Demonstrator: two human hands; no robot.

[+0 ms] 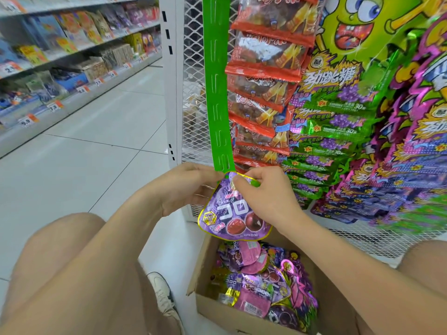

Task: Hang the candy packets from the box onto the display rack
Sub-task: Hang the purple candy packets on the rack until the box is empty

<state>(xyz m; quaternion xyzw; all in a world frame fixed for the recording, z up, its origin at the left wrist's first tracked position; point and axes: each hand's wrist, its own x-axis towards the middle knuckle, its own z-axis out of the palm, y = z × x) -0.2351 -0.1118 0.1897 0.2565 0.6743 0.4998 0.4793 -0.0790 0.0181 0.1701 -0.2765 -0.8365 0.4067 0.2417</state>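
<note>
A purple grape candy packet (232,213) hangs at the bottom end of a green hanging strip (216,93). My left hand (186,187) holds the packet's upper left edge, fingers curled behind it. My right hand (263,192) pinches the packet's top at the strip's lowest tab. Below, an open cardboard box (205,267) holds several more purple and pink candy packets (261,281). The rest of the green strip above is bare.
Red snack packets (263,76) hang on a strip to the right, with green and purple popping-candy packs (338,131) beyond. A white mesh rack (191,68) stands behind. Store shelves (60,56) line the aisle at left. My knees and a shoe (162,293) flank the box.
</note>
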